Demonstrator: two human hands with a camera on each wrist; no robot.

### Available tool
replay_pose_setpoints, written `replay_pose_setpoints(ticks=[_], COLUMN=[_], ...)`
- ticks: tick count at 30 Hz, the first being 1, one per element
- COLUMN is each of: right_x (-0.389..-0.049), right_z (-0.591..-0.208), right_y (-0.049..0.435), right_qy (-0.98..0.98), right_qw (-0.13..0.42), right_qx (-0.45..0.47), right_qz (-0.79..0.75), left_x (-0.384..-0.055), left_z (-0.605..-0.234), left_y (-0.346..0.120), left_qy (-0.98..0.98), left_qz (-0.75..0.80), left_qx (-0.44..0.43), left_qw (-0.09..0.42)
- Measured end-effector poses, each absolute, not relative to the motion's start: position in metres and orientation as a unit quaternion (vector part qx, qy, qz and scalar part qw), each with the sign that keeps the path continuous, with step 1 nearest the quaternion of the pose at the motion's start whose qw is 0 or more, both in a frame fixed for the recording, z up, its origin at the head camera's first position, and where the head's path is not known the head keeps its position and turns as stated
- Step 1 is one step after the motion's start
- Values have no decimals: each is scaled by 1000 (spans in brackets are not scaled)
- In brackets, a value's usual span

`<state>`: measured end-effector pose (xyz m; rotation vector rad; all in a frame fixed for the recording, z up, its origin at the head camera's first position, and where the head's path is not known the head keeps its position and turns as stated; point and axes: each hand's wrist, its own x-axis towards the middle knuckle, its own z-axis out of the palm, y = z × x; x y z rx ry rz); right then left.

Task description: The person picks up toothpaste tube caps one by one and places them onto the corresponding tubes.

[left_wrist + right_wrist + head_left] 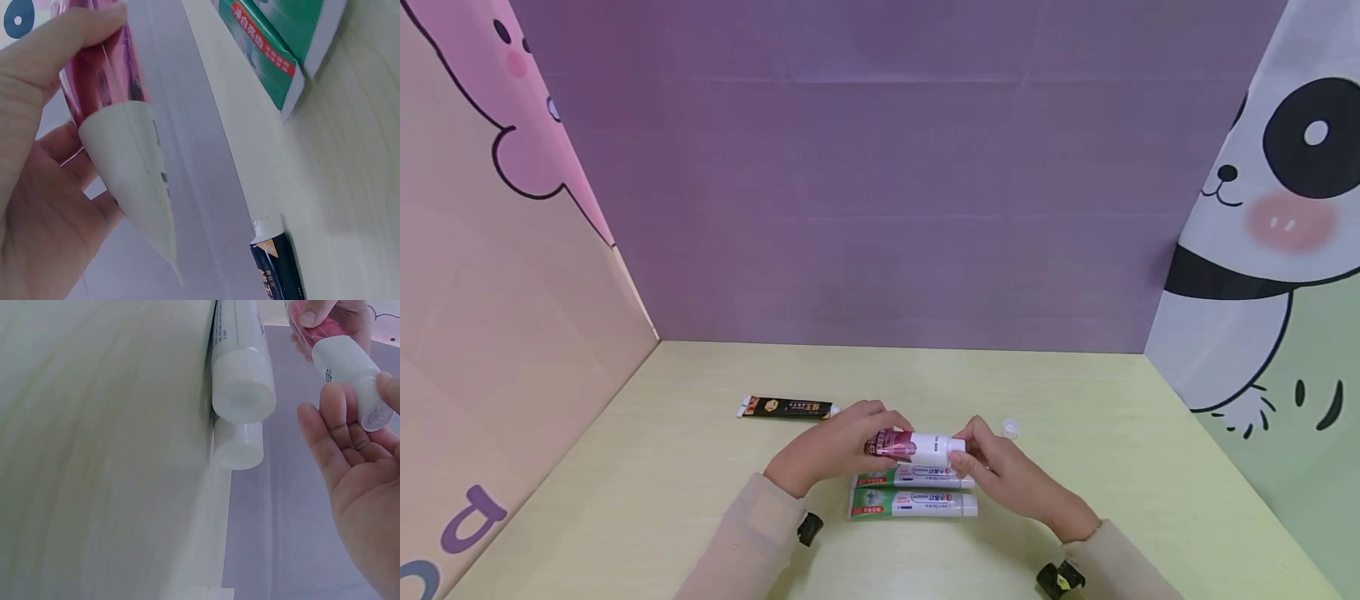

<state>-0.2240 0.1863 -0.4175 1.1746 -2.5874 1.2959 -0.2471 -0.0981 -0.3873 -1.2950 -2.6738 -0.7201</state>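
A pink-and-white cream or toothpaste tube is held level above the table between both hands. The left hand grips its pink part, thumb on the near side; in the left wrist view the tube's pale flat end points away from the thumb. At the other end the right hand pinches the white cap between thumb and fingers. Just below the held tube, two green-and-white toothpaste tubes lie side by side, caps toward the right. Near the left hand's knuckles lies a black tube with a white end.
A small round whitish cap lies on the pale wooden table beyond the right hand. A purple panel stands at the back. Printed cartoon panels rise at the left and right sides. Both wrists wear dark straps or mounts.
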Motion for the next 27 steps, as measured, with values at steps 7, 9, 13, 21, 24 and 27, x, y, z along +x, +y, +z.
replay_pose_setpoints(ticks=[7, 9, 13, 21, 24, 27], right_x=[-226, -225, -226, -228, -229, -229], right_z=[-418, -417, -416, -416, -416, -415], right_y=[189, 191, 195, 204, 207, 209], right_qy=[-799, -797, -800, -794, -793, -792], right_qw=[33, 35, 37, 28, 22, 12], right_qx=[406, 405, 397, 384, 378, 370], right_qz=[442, 446, 448, 471, 478, 486], left_x=[-248, -248, -248, -251, -251, -252], left_z=[-384, -382, -381, -381, -383, -384], left_y=[-101, -105, -115, -136, -141, -143], left_qy=[-874, -877, -884, -895, -893, -888], left_qz=[-262, -263, -252, -244, -256, -273], left_qx=[-408, -401, -391, -370, -368, -369], left_qw=[28, 25, 35, 54, 43, 28])
